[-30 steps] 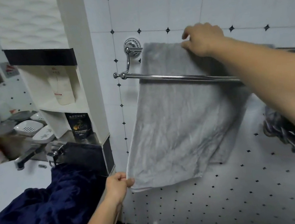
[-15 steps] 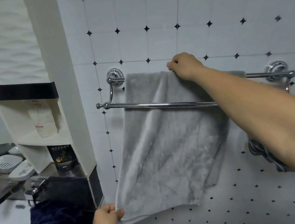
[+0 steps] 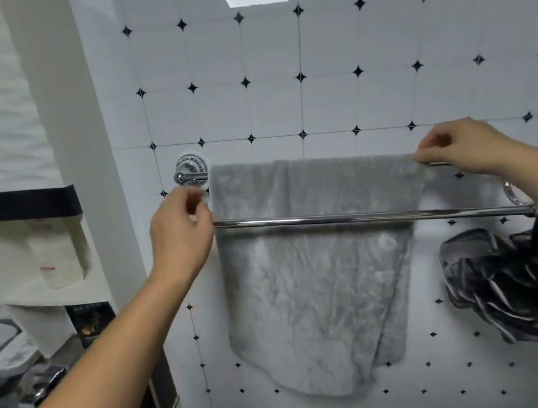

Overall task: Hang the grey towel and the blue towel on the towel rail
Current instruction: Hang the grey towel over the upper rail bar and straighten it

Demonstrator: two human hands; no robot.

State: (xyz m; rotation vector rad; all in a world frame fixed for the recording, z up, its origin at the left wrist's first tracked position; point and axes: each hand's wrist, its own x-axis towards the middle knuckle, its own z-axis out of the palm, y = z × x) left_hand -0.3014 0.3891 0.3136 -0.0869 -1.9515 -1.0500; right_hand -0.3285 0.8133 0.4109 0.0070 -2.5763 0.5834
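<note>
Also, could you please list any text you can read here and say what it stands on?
Nothing is legible.
On the rail mount: lettering round its rim, too blurred.
On the dark packet: print too small.
On the white bottle: a red mark, unreadable.

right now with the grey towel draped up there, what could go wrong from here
1. The right hand pinches the grey towel at its top corner; a sideways tug could bunch it or drag it along the back bar.
2. Its bottom edge hangs slanted, so it may settle lopsided.
3. A dark bundle hangs by the right end of the front bar, likely crowding the blue towel there.
</note>
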